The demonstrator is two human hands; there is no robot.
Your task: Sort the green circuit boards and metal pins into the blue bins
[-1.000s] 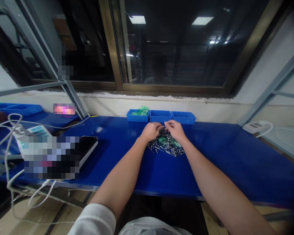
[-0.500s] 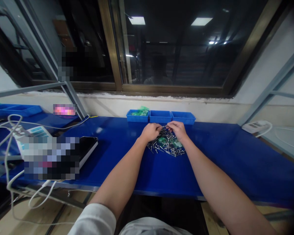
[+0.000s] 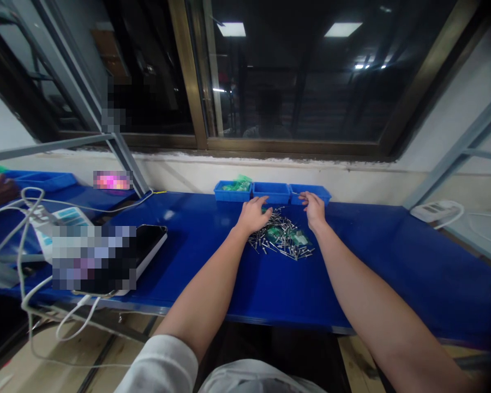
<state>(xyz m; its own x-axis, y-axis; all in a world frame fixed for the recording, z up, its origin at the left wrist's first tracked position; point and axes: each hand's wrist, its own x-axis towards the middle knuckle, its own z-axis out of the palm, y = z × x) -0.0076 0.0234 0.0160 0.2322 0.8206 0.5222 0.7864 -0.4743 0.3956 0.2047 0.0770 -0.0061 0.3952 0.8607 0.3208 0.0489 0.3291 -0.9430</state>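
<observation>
A heap of metal pop rivets [image 3: 284, 234] lies on the blue table, with small green plastic bags [image 3: 274, 233] among the pieces. My left hand [image 3: 253, 215] is at the heap's left edge, its fingers and thumb apart and nothing visible in them. Past the heap's right side, my right hand [image 3: 314, 210] is raised in front of the right-hand blue bin [image 3: 319, 194]. Its fingertips pinch what looks like a single thin rivet [image 3: 295, 193], pointing left over the bin's rim.
Beside that bin stand a middle blue bin [image 3: 271, 190] and a left blue bin [image 3: 224, 195] holding green plastic. A phone [image 3: 149, 240] lies on a white block at left among white cables [image 3: 22, 262]. Another person's hand [image 3: 0, 190] reaches in at far left.
My hands have moved apart. The right one went from the heap to the right-hand bin with the rivet; the left one opened its fingers. Another person's hand came further into view at left.
</observation>
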